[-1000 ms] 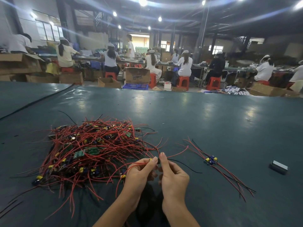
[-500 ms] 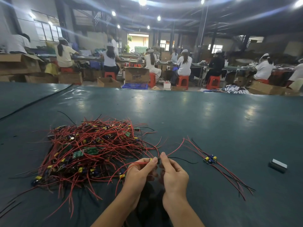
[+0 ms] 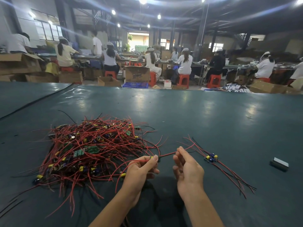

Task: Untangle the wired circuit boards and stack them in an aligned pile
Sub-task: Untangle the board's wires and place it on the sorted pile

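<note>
My left hand (image 3: 141, 168) pinches a small dark circuit board with a yellow part (image 3: 155, 158) between my thumb and finger, just above the dark green table mat (image 3: 213, 122). My right hand (image 3: 188, 169) pinches the thin red wire (image 3: 167, 155) that comes out of that board. The other fingers of that hand hang loose. The wire runs straight from one hand to the other. I think I hold it this way so it can slide out of the mess without a knot.

The big messy heap of red wires and little green boards (image 3: 91, 148) lies on the mat to my left. Some of its wires loop by my left hand. The little pile of boards with long red and black wires (image 3: 211, 158) lies near my right hand. It sits apart from the heap, I think, so sorted boards do not mix back in. The heap looks much bigger, so most of the job is left. A small grey block (image 3: 279, 164) lies farther right.
</note>
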`<state>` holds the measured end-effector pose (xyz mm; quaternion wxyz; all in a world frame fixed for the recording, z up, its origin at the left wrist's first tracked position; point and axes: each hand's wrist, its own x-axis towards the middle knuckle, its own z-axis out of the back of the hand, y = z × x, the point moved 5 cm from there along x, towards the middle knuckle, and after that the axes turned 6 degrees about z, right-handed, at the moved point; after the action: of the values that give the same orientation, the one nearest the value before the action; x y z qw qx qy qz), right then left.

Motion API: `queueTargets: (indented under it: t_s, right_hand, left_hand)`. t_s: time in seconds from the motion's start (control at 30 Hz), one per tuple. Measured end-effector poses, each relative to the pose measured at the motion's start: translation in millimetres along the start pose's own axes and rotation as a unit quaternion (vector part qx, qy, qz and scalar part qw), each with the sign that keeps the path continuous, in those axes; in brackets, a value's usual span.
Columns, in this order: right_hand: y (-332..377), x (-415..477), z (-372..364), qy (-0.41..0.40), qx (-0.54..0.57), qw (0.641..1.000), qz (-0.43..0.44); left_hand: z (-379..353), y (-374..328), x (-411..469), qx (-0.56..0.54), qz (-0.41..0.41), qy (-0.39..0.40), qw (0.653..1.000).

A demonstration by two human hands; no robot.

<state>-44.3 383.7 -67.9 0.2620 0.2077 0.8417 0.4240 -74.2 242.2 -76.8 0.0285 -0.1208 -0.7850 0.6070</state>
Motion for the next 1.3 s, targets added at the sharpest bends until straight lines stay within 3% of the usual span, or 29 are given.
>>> queueTargets:
  t_s: [0.2, 0.47, 0.67, 0.83, 1.3]
  right_hand:
    - [4.7, 3.8, 1.9, 0.021, 0.015, 1.000, -0.001]
    - [16.0, 11.1, 19.6, -0.039, 0.036, 0.998, 0.021]
    - [18.8, 12.9, 20.4, -0.051, 0.011, 0.996, 0.068]
    - [17.1, 13.6, 22.9, -0.061, 0.028, 0.996, 0.058]
    - [-39.7, -26.3, -24.7, 0.118, -0.099, 0.987, 0.046]
  left_hand:
    - [4.8, -0.3, 0.8, -0.019, 0.010, -0.002, 1.000]
    - [3.1, 0.1, 0.3, -0.008, 0.020, 0.023, 0.999]
    - [5.0, -0.8, 1.4, 0.010, 0.013, 0.027, 1.000]
    - [2.4, 1.9, 0.7, 0.013, 0.014, 0.028, 0.999]
    - [11.1, 3.9, 2.6, -0.075, 0.031, -0.020, 0.996]
